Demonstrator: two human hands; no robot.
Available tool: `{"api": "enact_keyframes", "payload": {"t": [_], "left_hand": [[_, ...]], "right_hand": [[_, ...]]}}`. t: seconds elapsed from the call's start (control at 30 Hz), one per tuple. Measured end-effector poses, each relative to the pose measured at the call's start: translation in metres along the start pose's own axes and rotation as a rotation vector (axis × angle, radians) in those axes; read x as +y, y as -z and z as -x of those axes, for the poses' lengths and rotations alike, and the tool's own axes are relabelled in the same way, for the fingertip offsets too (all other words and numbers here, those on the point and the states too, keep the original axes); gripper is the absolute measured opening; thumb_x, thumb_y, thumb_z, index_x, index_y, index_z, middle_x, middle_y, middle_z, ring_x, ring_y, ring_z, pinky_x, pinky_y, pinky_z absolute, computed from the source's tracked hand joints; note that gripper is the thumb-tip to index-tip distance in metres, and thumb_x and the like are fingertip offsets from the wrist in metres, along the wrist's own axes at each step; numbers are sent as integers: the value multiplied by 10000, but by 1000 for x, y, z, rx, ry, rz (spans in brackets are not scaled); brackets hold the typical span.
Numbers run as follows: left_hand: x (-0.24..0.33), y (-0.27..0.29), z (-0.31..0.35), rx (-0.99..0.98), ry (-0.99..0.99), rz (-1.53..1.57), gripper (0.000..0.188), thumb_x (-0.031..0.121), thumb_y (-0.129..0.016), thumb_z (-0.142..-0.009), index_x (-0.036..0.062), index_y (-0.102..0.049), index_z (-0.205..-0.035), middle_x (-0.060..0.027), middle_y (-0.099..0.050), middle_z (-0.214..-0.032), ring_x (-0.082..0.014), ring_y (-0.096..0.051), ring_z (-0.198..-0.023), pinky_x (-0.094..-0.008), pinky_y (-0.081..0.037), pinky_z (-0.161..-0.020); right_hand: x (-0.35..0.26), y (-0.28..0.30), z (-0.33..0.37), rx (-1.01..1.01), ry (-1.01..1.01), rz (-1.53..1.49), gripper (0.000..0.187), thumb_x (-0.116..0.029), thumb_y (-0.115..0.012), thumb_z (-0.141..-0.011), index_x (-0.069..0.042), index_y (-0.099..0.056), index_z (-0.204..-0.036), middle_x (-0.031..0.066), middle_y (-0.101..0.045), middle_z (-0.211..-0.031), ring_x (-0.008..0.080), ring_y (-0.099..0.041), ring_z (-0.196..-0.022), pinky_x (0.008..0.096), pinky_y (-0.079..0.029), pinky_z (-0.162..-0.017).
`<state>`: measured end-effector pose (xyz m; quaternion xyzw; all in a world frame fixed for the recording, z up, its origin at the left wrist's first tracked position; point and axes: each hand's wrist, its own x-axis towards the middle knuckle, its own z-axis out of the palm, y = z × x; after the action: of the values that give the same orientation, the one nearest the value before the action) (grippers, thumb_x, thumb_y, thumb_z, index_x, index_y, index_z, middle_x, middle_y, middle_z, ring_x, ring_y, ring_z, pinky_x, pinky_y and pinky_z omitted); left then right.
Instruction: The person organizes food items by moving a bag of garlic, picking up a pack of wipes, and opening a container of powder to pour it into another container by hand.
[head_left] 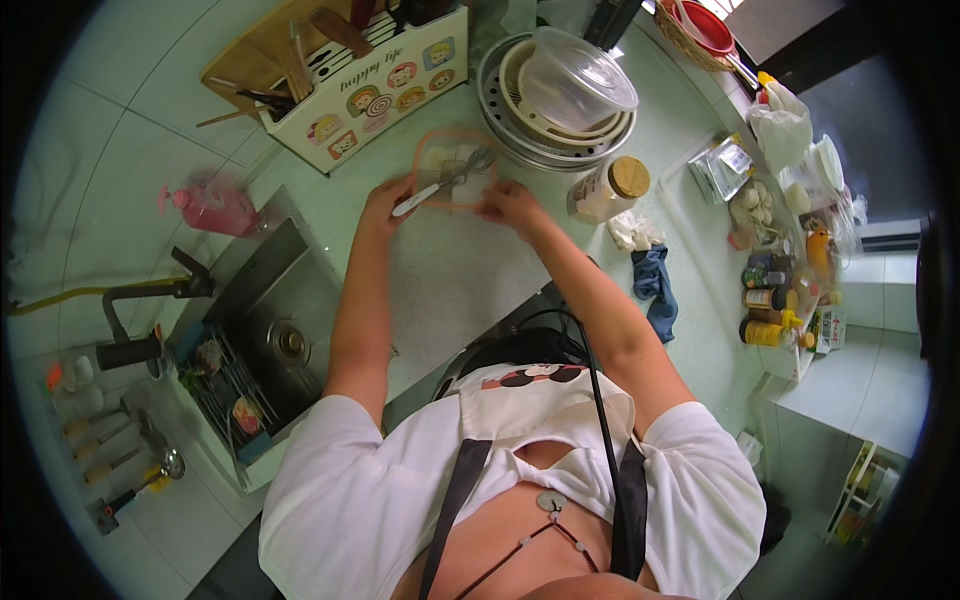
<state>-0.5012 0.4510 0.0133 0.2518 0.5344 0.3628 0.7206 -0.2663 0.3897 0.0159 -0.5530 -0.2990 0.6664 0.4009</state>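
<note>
On the pale green counter, a shallow rectangular see-through container (428,142) with an orange-pink rim stands ahead of me. My left hand (388,203) grips its left near corner. At the right near corner, the fingers of my right hand (511,205) are closed on the rim. A metal utensil with a white handle (416,199) lies across the container. Its head points to the far right and looks like a spoon or fork; I cannot tell which. Pale contents show through the container, too blurred to name.
Beyond are a white knife rack (370,95) and stacked bowls and colanders (490,95). A wooden-lidded jar (597,190) and blue cloth (654,290) lie right. Left are a sink (310,270), black faucet (130,292) and pink soap bottle (212,208). Several bottles (765,300) line the right.
</note>
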Motion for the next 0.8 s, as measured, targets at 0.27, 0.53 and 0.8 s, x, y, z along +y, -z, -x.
{"api": "enact_keyframes", "payload": {"t": [0.27, 0.53, 0.8], "left_hand": [[-29, 2, 48, -102, 11, -127, 165, 150, -642, -771, 22, -564, -843, -32, -552, -709, -119, -526, -610, -229, -435, -552], [-70, -14, 95, -46, 54, -125, 160, 114, -640, -760, 20, -569, -867, -35, -577, -725, -112, -560, -651, -226, -484, -595], [-97, -39, 115, -75, 12, -216, 142, 102, -624, -765, 10, -556, -850, -45, -562, -775, -118, -562, -693, -231, -499, -640]], "right_hand": [[17, 16, 50, -118, -18, 35, 308, -213, -557, -803, 34, -479, -969, 132, -590, -841, 195, -601, -779, 275, -498, -689], [32, 39, 85, -130, -46, 27, 255, -201, -577, -796, -4, -478, -925, 95, -569, -789, 190, -608, -750, 280, -506, -649], [45, 73, 110, -170, -36, -21, 242, -191, -608, -785, -22, -471, -890, 84, -550, -808, 178, -605, -716, 268, -506, -639]]}}
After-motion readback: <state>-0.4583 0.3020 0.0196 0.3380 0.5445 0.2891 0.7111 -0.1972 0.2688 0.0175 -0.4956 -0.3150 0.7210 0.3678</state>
